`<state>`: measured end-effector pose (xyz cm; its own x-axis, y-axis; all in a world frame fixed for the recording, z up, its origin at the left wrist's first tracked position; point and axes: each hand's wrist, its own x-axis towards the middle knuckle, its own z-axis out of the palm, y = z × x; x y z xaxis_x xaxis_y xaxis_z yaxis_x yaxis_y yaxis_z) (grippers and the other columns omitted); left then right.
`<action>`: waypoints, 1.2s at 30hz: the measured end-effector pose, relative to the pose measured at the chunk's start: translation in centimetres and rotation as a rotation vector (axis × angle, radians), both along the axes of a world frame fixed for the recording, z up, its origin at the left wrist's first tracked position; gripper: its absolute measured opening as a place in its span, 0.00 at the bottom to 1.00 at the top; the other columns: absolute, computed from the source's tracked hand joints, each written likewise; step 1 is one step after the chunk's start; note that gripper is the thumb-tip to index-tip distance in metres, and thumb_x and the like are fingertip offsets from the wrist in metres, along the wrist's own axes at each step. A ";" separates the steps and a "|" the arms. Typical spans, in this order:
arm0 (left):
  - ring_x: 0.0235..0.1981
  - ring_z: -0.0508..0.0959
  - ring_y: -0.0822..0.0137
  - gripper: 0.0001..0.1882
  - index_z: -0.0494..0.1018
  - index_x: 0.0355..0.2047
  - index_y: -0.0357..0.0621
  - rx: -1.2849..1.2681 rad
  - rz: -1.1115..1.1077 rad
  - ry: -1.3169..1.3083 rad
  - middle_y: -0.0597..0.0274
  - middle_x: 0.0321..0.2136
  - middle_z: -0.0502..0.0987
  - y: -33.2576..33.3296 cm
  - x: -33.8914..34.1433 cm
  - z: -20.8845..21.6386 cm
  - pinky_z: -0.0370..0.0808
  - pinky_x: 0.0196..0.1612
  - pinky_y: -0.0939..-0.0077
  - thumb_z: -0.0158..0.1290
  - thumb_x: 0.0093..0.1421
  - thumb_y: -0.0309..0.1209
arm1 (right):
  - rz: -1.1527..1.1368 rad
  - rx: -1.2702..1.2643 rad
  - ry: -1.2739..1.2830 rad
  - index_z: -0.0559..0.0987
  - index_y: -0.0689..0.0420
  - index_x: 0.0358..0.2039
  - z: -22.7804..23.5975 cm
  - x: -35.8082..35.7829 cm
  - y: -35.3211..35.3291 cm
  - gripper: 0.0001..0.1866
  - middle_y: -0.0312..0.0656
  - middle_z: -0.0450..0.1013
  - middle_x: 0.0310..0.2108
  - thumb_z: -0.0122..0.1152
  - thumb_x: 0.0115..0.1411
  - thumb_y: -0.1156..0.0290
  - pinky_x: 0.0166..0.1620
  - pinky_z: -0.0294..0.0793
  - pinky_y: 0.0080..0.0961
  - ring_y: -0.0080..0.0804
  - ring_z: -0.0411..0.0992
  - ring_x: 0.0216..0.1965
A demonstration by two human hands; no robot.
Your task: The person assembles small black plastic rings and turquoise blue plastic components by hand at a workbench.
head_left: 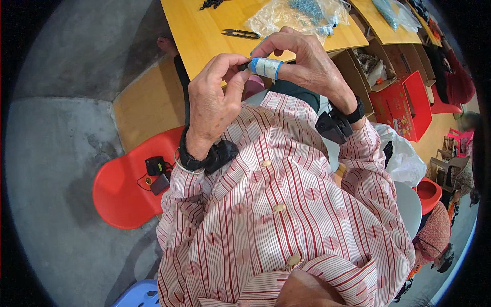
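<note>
Just off the near edge of the yellow table, my two hands meet, fingertips almost touching. My left hand (217, 97) is closed in a pinch on a small dark piece (243, 66), too small to make out further. Opposite it, my right hand (312, 64) has its thumb and index finger drawn together at the same piece. Blue-and-white wrapping (266, 67) covers the right thumb, and a bit of blue shows by the index fingertip. Whatever sits between the right fingertips is hidden. Beyond the hands, black thread snips (241, 34) lie on the table.
On the yellow table (199, 43) rests a clear plastic bag (302, 15) with blue beads. Open cardboard boxes (363, 71) and a red box (404, 105) stand at right. A red chair (123, 179) at left bears small black devices. People sit at far right.
</note>
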<state>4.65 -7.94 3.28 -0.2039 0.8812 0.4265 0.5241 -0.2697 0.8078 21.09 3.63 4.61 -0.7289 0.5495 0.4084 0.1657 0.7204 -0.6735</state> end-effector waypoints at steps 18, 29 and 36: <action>0.29 0.73 0.79 0.11 0.73 0.40 0.34 -0.224 -0.153 -0.634 0.65 0.31 0.77 0.1 -0.9 -0.3 0.69 0.34 0.87 0.55 0.59 0.27 | -0.018 -0.015 0.069 0.83 0.54 0.36 0.6 0.2 0.1 0.13 0.39 0.78 0.29 0.63 0.55 0.60 0.35 0.71 0.27 0.31 0.72 0.31; 0.34 0.75 0.77 0.11 0.73 0.42 0.36 -0.284 -0.141 -0.458 0.64 0.33 0.77 -0.3 -0.2 0.5 0.69 0.37 0.84 0.53 0.61 0.27 | 0.008 0.250 0.040 0.83 0.56 0.31 0.8 -0.2 -0.1 0.13 0.41 0.75 0.26 0.66 0.52 0.59 0.33 0.68 0.33 0.36 0.69 0.31; 0.33 0.75 0.77 0.11 0.73 0.43 0.34 -0.302 -0.218 -0.545 0.63 0.33 0.77 0.0 -0.7 -0.4 0.70 0.37 0.84 0.53 0.61 0.24 | 0.047 0.093 0.062 0.82 0.56 0.33 0.0 0.1 0.4 0.15 0.41 0.75 0.28 0.67 0.52 0.59 0.35 0.71 0.32 0.36 0.72 0.32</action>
